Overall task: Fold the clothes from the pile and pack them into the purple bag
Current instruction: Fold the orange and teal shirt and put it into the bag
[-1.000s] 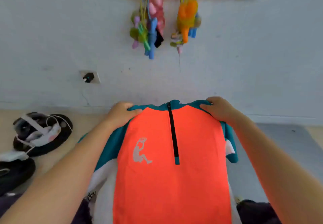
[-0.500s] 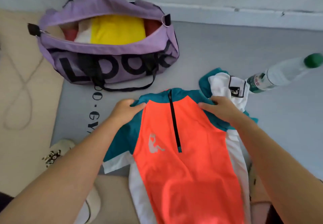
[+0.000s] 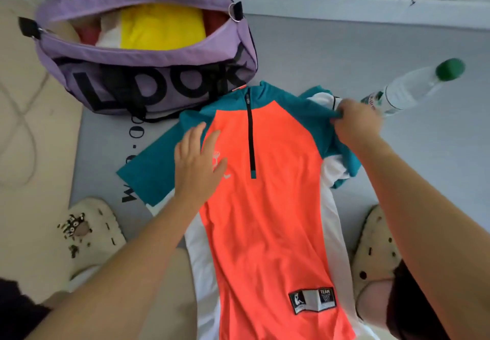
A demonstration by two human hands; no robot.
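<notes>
An orange, teal and white zip-neck shirt [image 3: 267,207] lies face up on the grey mat [image 3: 397,186], collar toward the wall. My left hand [image 3: 197,162] rests flat on its chest, fingers straight. My right hand [image 3: 356,124] pinches the teal right shoulder, where the sleeve is bunched. The purple bag [image 3: 148,71] stands unzipped just beyond the collar, with yellow, white and red clothes [image 3: 161,26] inside.
A clear water bottle [image 3: 413,87] with a green cap lies to the right of the shirt. Two cream slippers, a left slipper [image 3: 91,231] and a right slipper [image 3: 376,249], sit beside my legs. A beige floor with a cord lies left of the mat.
The shirt has gone from held up before the wall to spread on the mat. My left hand let go of the shoulder and now lies flat; the left sleeve is spread out.
</notes>
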